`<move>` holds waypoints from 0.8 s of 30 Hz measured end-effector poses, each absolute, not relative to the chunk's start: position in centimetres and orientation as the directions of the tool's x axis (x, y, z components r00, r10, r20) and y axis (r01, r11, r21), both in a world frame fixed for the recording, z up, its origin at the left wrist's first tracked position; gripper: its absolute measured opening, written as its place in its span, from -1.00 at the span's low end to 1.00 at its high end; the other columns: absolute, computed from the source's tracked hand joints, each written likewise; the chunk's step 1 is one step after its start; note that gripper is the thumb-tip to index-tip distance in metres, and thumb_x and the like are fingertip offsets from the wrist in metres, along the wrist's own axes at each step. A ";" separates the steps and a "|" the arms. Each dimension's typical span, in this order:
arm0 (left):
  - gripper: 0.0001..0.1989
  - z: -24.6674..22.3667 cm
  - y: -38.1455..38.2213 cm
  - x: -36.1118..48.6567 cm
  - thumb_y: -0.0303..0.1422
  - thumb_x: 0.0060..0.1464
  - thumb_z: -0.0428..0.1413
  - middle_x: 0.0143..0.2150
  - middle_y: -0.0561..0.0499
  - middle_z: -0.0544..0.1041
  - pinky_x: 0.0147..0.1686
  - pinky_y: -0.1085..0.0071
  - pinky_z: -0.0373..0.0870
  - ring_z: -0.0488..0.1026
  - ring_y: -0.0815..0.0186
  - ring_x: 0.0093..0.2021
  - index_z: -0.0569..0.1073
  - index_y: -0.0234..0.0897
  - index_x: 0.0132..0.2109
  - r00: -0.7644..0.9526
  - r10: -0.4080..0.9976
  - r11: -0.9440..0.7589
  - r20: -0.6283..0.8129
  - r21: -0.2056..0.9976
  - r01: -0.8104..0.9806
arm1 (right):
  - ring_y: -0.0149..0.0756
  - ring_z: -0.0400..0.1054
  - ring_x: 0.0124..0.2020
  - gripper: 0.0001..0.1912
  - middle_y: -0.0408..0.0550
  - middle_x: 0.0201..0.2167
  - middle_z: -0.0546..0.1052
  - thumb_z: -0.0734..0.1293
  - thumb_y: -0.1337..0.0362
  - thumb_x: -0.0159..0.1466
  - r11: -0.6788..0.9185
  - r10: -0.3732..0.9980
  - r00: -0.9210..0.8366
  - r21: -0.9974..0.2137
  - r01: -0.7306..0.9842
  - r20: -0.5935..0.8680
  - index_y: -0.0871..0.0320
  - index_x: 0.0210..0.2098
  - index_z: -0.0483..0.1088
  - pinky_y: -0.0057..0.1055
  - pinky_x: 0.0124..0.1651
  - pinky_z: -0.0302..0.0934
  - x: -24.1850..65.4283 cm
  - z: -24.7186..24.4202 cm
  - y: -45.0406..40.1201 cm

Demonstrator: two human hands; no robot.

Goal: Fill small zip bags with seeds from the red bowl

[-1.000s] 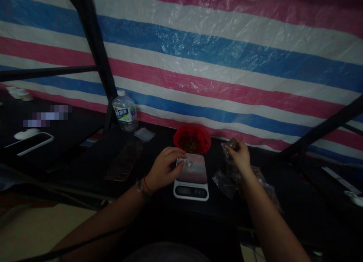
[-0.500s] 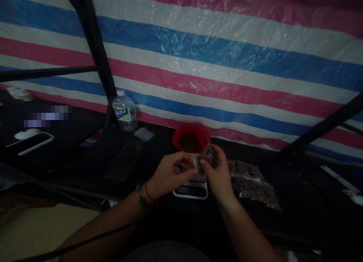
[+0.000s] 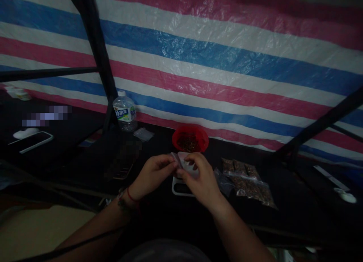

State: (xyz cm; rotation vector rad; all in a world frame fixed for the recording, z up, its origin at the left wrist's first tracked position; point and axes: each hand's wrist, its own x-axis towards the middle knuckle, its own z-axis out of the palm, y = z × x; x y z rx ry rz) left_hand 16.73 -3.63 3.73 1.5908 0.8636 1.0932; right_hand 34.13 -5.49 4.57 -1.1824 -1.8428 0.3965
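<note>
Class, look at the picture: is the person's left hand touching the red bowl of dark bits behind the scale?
Apart. The head view shows the left hand well in front of the red bowl, dark table between them.

The right hand (image 3: 200, 178), held a second ago over the filled packets (image 3: 246, 178) at the right, is now brought to the middle, against the left hand (image 3: 153, 173). A small clear bag (image 3: 185, 164) is now pinched between both hands above the scale (image 3: 177, 188), whose platform is now largely covered by them.
</note>
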 end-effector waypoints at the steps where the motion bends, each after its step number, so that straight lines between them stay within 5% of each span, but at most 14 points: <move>1: -0.78 3.7 -3.6 16.7 -0.27 0.09 0.13 -0.43 0.01 0.52 -0.37 0.51 0.35 0.43 0.39 -0.41 0.50 -0.35 -0.40 0.344 0.906 -0.277 0.248 0.960 0.036 | -0.23 0.38 -0.23 -0.77 -0.04 -0.26 0.50 0.42 0.20 0.13 0.475 0.873 -0.219 -0.663 0.579 0.435 0.12 -0.24 0.39 -0.31 -0.20 0.27 34.0 4.9 -5.7; 6: -0.73 3.8 -3.5 16.8 -0.24 0.10 0.09 -0.61 0.10 0.37 -0.55 0.55 0.20 0.29 0.47 -0.59 0.46 -0.35 -0.45 0.384 0.903 -0.264 0.192 0.954 0.143 | -0.36 0.37 -0.40 -0.95 -0.14 -0.44 0.51 0.37 0.29 0.18 0.434 0.896 -0.361 -0.689 0.581 0.260 0.14 -0.36 0.46 -0.45 -0.35 0.16 34.1 5.6 -5.4; 15: -0.76 4.0 -3.0 17.4 -0.27 0.05 0.05 -0.64 0.14 0.32 -0.60 0.55 0.16 0.27 0.46 -0.62 0.38 -0.32 -0.49 0.460 0.884 -0.200 0.082 0.956 0.214 | -0.49 0.16 -0.57 -0.73 -0.25 -0.64 0.27 0.21 0.35 0.23 0.481 0.825 -0.535 -0.725 0.494 0.183 0.17 -0.61 0.26 -0.53 -0.49 -0.04 35.9 5.6 -3.0; 20: -0.79 4.9 -0.2 18.6 -0.35 -0.03 0.01 -0.68 0.13 0.30 -0.61 0.51 0.08 0.25 0.43 -0.64 0.36 -0.29 -0.57 0.313 0.942 -0.245 0.120 0.884 0.398 | -0.44 0.12 -0.57 -0.77 -0.22 -0.67 0.24 0.23 0.36 0.12 0.420 0.885 -0.209 -0.521 0.743 0.416 0.16 -0.66 0.20 -0.46 -0.47 -0.09 36.5 6.3 -0.7; 24: -0.75 6.4 3.4 20.0 -0.33 -0.03 0.02 -0.62 0.06 0.38 -0.54 0.47 0.13 0.31 0.38 -0.55 0.40 -0.31 -0.60 0.297 0.920 -0.381 0.255 0.758 0.529 | -0.38 0.23 -0.49 -0.77 -0.18 -0.61 0.34 0.24 0.24 0.14 0.438 0.875 -0.108 -0.676 0.593 0.472 0.13 -0.62 0.25 -0.45 -0.39 0.07 37.8 5.9 2.3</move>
